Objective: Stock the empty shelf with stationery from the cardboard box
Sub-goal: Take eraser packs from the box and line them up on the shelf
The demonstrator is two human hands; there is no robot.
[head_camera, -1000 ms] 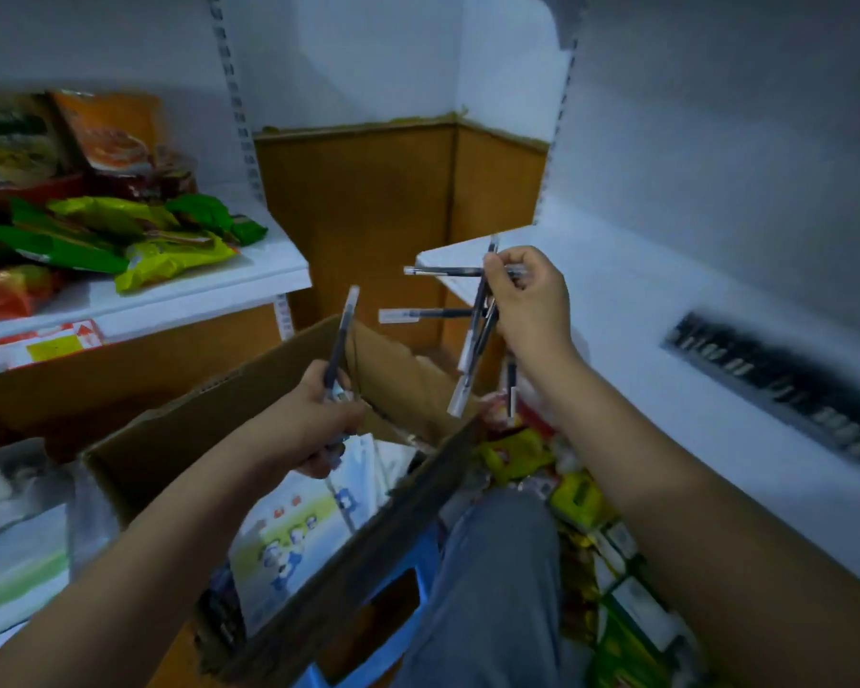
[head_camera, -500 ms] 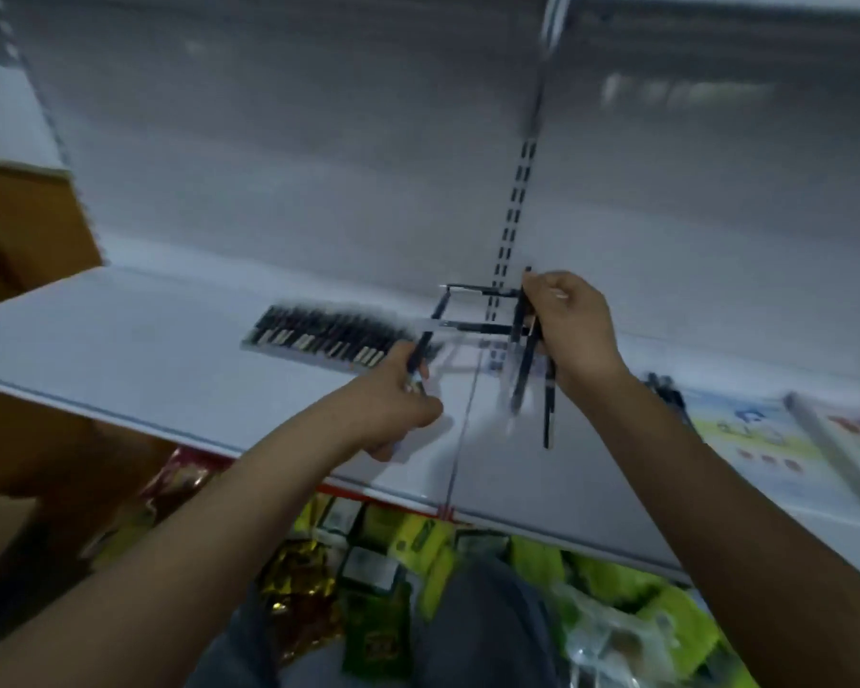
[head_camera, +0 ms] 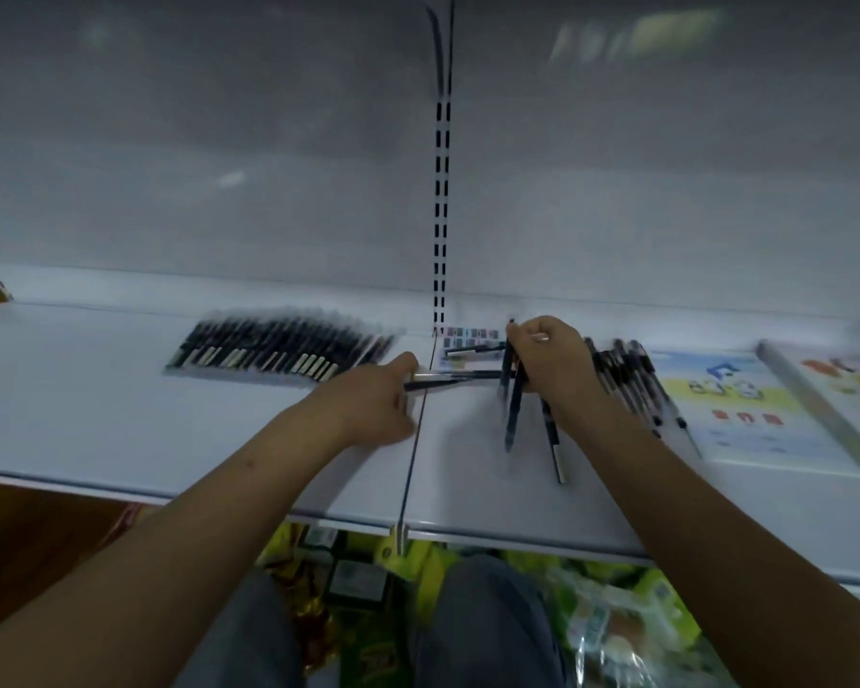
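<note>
Left hand (head_camera: 373, 404) over shelf (head_camera: 120, 419) middle, fingers curled, pinching pen (head_camera: 460, 375) lying crosswise. Right hand (head_camera: 549, 360) just beside, gripping loose bunch of pens (head_camera: 515, 414) hanging tips-down above shelf. Pen row (head_camera: 279, 347) lies near back edge, left half. More pens (head_camera: 631, 379) right of right hand, touching booklets (head_camera: 745, 404) toward right end.

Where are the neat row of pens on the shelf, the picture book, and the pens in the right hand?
Row of pens (head_camera: 279, 347): head view, middle of the row.
Picture book (head_camera: 745, 404): head view, cover centre.
Held pens (head_camera: 515, 414): head view, a hanging barrel.
</note>
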